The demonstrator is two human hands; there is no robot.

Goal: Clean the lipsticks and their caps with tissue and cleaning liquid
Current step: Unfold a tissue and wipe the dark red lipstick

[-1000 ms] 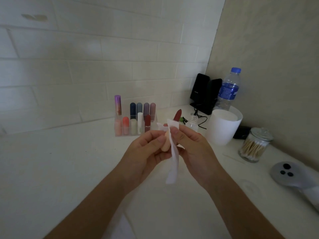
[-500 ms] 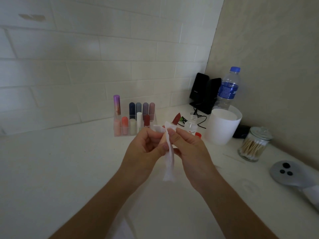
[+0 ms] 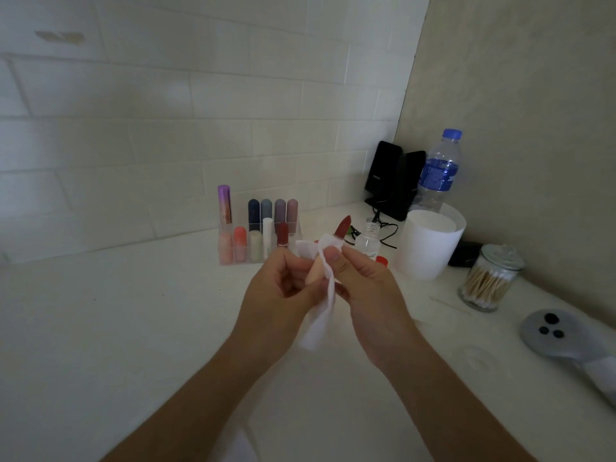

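White tissue wrapped over the middle of the held lipstick, hiding most of the barrel; only the red bullet above and a bit of peach base below on show. Lower end of tissue hanging loose between the wrists. Left hand grip closed round the peach base, fingertips partly tucked behind tissue. Right hand grip pinching tissue against the lipstick, thumb on top, other fingers mostly hidden behind. Both held above the worktop, in front of the clear organiser. Long axis tilted: red tip up, away and to the right, base down-left toward the left palm. Organiser full of upright lipsticks, labels too blurred to read. Small clear bottle partly behind the right fingers, red cap just beside, mostly hidden. White cup, water bottle, black speakers and jar of cotton swabs along the right wall. Grey device cut off at the right edge, kind unclear.
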